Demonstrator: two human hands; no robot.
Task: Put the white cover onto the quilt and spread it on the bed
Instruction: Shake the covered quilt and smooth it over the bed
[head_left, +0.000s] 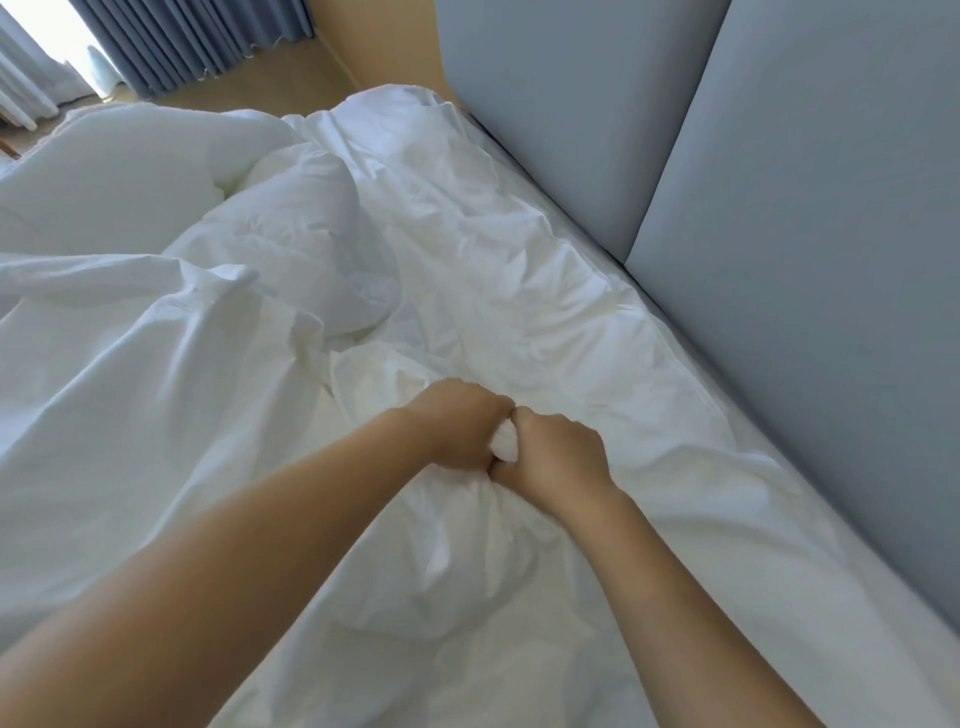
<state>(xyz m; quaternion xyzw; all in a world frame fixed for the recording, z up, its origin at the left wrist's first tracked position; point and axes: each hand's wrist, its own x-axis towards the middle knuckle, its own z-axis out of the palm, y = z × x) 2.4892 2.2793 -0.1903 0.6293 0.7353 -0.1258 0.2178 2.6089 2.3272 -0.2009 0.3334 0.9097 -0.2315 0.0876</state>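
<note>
Hands working at the head end of a bed, seen from the head camera. The left hand (465, 426) and right hand (558, 457) are pressed together, knuckles touching. The fingers of both curl tightly round one small white tuft (505, 446) of fabric that shows between them. The tuft looks coarser than the cloth around it, but whether it belongs to the quilt or to the cover cannot be told. Both bare forearms enter from the lower edge and converge on this point. Beneath and around the hands the white cover (467, 545) lies bunched into a rounded, wrinkled mound. From there it runs on in loose folds across the bed (883, 623) toward the far end. The quilt (130, 171) appears as a puffier white mass at upper left, well apart from the hands; its border with the cover is not clear among the folds. A padded grey-blue headboard (779, 208), divided into panels by a seam, stands along the right side, just beside the bedding. Blue-grey curtains (171, 47) hang at upper left above a tan floor (270, 78), with bright daylight at the corner.
</note>
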